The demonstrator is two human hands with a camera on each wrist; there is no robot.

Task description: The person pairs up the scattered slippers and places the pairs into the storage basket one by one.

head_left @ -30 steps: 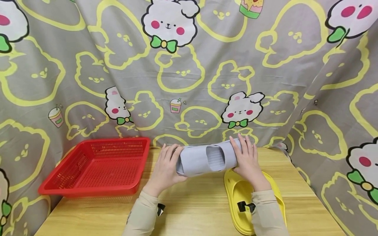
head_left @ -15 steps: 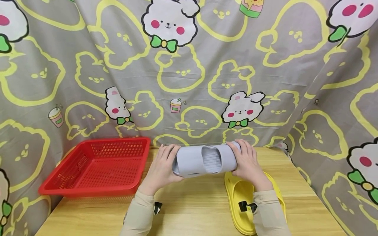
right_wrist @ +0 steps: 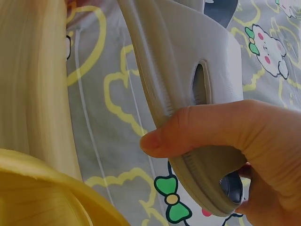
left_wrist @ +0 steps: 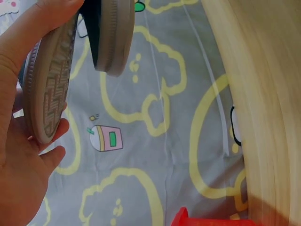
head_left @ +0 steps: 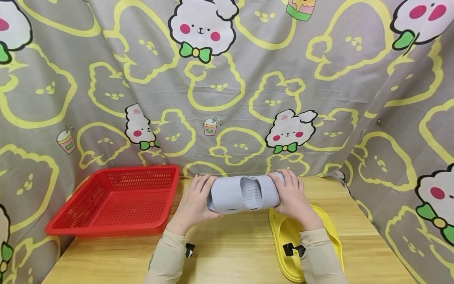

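Holding grey slide slipper (head_left: 227, 195) with left hand (head_left: 194, 206) at 9 o'clock, right hand (head_left: 293, 200) at 3 | might twist loose through uneven grip

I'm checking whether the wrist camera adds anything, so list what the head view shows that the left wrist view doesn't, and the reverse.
Only the head view: the yellow slipper and the right hand.
Only the left wrist view: a readable herringbone pattern on the gray footwear.
Both: the left hand gripping that footwear, the red basket (just an edge in the left wrist view), the wooden table and the patterned curtain.
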